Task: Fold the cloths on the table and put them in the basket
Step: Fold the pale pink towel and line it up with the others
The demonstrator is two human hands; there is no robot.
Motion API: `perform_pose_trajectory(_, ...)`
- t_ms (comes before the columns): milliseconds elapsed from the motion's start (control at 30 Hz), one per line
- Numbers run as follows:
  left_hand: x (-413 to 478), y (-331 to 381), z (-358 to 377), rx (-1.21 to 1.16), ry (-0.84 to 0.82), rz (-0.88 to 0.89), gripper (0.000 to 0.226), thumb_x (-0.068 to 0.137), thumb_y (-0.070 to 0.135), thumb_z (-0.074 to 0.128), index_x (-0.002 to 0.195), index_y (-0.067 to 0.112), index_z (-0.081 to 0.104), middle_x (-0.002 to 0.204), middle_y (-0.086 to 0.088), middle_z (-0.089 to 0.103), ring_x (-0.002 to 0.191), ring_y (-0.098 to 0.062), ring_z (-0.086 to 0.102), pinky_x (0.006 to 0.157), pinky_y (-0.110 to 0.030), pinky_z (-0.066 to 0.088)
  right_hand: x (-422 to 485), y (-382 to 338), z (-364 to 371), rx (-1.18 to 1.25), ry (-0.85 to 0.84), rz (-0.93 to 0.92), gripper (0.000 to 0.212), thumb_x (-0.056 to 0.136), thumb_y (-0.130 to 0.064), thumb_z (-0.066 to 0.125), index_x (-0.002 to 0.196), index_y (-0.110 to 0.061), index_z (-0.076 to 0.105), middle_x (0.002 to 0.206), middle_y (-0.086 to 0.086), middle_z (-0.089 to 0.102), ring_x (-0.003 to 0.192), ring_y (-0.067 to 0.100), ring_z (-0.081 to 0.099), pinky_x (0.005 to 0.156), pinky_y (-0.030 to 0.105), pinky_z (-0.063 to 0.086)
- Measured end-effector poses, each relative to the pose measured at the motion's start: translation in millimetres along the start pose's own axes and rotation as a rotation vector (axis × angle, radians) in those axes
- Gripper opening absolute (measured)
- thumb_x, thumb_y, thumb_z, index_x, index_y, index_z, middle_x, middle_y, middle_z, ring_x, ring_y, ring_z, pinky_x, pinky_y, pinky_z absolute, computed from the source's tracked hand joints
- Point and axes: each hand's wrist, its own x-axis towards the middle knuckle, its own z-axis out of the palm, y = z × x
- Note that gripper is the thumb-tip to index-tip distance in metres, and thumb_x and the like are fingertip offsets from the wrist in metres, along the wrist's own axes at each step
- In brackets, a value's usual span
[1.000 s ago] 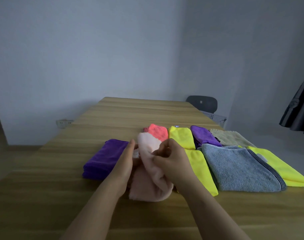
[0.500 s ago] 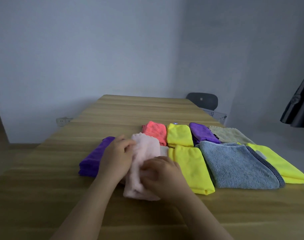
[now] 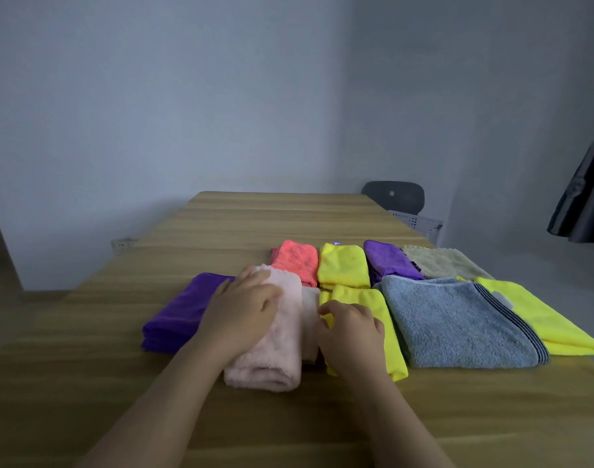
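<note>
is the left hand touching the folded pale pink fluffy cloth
Touching. The head view shows the left hand resting palm down on top of the folded pale pink fluffy cloth.

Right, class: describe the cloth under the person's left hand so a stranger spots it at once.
On the wooden table, take the near row of cloths. Between the dark purple cloth and a yellow cloth lies the pink cloth, the only pale pink one.

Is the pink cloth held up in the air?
No, the pink cloth lies folded on the table, with the left hand resting on top of it.
</note>
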Motion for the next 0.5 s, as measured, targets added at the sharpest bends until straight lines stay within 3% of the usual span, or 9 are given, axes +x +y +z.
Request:
perform_pose_trajectory(133,15.4,11.6,27.6,0.191,-0.197,0.031,0.059,0.094,0.059,0.012,0.148,0.037,0.010,0.159,0.008,-0.003,0.146,-0.019,-0.011,0.116,-0.047,0.002,-0.9,4.5,3.5,-0.032,-0.075,-0.013,0.036,0.095,-0.034,0.038,0.129,-0.030,0.051,0.134,-0.009,0.051,0.131,0.016,0.034,0.105,0.033,0.023)
perform_pose_trajectory(233,20.7,10.2,35.0,0.201,-0.275,0.022,0.054,0.099,0.051,0.016,0.149,0.034,0.009,0.159,0.006,-0.004,0.146,-0.022,-0.011,0.116,-0.048,-0.003,0.5,9.4,7.8,-0.071,-0.083,-0.024,0.035,0.097,-0.037,0.034,0.127,-0.031,0.051,0.133,-0.011,0.051,0.129,0.015,0.035,0.104,0.033,0.024)
perform_pose_trajectory(400,23.0,4.0,34.0,0.098,-0.222,0.029,0.047,0.102,0.041,0.020,0.148,0.035,0.015,0.159,0.008,0.002,0.146,-0.015,-0.008,0.118,-0.039,0.000,-0.9,5.1,20.7,-0.125,-0.029,-0.045,0.048,0.095,-0.043,0.016,0.119,-0.030,0.055,0.126,-0.011,0.055,0.124,0.018,0.040,0.099,0.035,0.026)
perform_pose_trajectory(500,19.3,9.3,24.3,-0.020,-0.163,-0.004,0.045,0.102,0.037,0.027,0.147,0.036,0.021,0.158,0.010,0.001,0.145,-0.014,-0.004,0.117,-0.040,0.012,-1.8,10.3,18.9,-0.122,-0.004,-0.033,0.039,0.097,-0.039,0.025,0.121,-0.029,0.055,0.127,-0.011,0.055,0.124,0.018,0.040,0.099,0.035,0.026)
